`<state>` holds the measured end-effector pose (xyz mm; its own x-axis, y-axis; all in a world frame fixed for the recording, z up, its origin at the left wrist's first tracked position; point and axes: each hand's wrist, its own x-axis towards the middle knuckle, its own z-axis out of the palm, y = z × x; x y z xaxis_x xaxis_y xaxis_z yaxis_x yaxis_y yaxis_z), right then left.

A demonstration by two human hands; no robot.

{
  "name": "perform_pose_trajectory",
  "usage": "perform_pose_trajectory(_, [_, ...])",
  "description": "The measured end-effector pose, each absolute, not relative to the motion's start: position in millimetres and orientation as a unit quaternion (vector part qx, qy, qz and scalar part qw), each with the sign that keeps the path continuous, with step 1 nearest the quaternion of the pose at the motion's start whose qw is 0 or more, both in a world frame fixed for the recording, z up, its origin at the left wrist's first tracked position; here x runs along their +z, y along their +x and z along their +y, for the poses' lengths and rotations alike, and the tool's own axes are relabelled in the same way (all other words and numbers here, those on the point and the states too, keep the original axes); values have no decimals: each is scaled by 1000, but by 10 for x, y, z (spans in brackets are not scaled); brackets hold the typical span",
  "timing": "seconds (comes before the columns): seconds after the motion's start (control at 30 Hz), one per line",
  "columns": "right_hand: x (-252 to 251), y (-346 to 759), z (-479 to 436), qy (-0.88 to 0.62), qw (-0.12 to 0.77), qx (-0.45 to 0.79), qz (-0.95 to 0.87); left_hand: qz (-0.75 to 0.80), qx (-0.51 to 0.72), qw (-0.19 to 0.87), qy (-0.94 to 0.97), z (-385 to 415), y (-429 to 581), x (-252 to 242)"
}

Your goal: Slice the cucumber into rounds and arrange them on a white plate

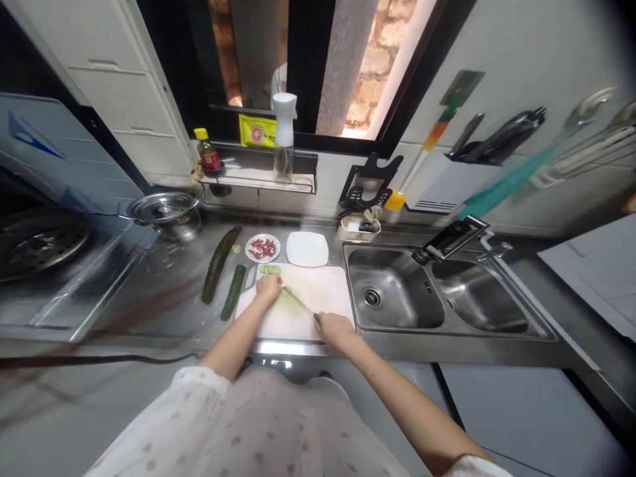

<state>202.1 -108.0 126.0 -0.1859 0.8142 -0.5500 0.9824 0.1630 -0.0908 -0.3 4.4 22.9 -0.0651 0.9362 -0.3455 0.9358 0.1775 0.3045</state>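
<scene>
My right hand [338, 330] is wrapped around the handle of a kitchen knife, whose blade [301, 303] points left over the white cutting board [322, 285]. At the blade's tip a pale green cucumber slice [285, 291] lies on the board, close to my left fingertips. My left hand [269, 289] is closed with its fingers curled down; what they grip, if anything, is hidden. Just beyond it a row of cucumber slices [269, 269] overlaps along the board's far edge. Left of the board lie a cut cucumber [233, 293] and a longer, darker one [220, 265].
Behind the board stand a plate of chopped red pieces [263, 248] and a white square plate [307, 248]. A small green end piece [236, 249] lies by the longer cucumber. A double sink [397, 285] adjoins on the right; a lidded steel pot [169, 215] stands back left.
</scene>
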Motion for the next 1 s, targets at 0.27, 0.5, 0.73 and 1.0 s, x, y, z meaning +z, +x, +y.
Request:
perform_pose_trajectory(0.27, [1238,1991,-1105,615,178,-241,729,732,4,239,638,35,-5,228])
perform_pose_trajectory(0.5, [1194,2029,-1141,616,169,-240,731,730,-10,237,641,49,1,240])
perform_pose_trajectory(0.73, [1161,2030,-1181,621,162,-240,728,724,-8,227,651,17,15,294])
perform_pose_trajectory(1.0, [1126,2128,-1338,637,158,-253,711,706,-5,172,687,-135,93,378])
